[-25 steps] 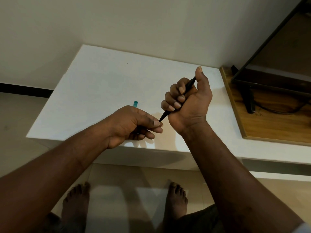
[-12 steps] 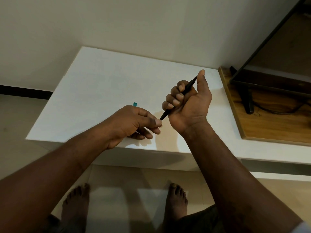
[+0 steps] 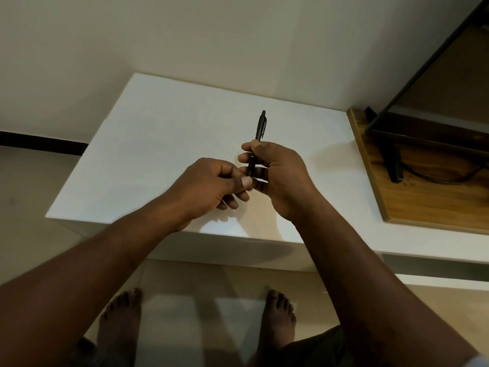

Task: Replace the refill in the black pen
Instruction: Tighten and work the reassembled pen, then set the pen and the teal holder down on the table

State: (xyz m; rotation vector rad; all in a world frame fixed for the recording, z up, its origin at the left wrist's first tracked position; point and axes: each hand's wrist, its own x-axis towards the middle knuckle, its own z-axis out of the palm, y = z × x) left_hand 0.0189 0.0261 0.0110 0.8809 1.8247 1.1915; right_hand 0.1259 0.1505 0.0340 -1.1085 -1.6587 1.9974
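Though slim — clipped black pen (image 3: 260,128)

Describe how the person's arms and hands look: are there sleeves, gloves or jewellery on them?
The left forearm and right forearm are bare. The left hand and right hand wear no gloves; no ring, watch or bracelet shows. The visible nails are short and unpainted. What looks like a pale sleeve edge shows high on the right arm, in the bottom corner.

My pen (image 3: 260,128) was black, the tabletop (image 3: 158,160) plain white, the board (image 3: 428,207) brown with wood grain, the wall (image 3: 238,35) cream with black skirting (image 3: 39,143).
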